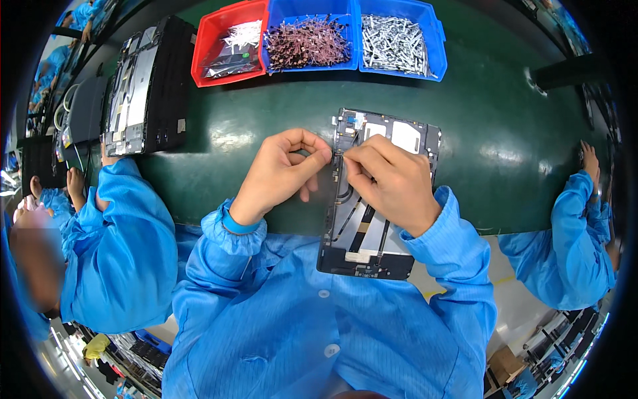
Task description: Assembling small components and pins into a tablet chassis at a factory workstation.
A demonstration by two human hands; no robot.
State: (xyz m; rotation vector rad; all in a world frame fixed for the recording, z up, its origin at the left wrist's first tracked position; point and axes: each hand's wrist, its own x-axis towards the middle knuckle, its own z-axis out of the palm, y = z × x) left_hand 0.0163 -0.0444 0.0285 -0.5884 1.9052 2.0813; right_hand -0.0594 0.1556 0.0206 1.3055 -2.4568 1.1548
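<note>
An opened tablet body (352, 216) lies in front of me, its lower end reaching past the near edge of the green bench. Black frame, grey plates, ribbon cables and white patches show on it. My left hand (286, 169) is by its upper left edge, thumb and index finger pinched together. Over the upper middle of the tablet, my right hand (392, 179) has its thumb and fingertips closed in a pinch near the left side. Anything between either hand's fingertips is too small or hidden to make out. The right hand covers part of the tablet's inside.
Along the far side stand a red bin (198, 63) of white pieces and dark packets, a blue bin (309, 8) of pinkish wired parts and another blue bin (436, 46) of silvery parts. Stacked tablet bodies (133, 90) stand left. Co-workers in blue sit on both sides.
</note>
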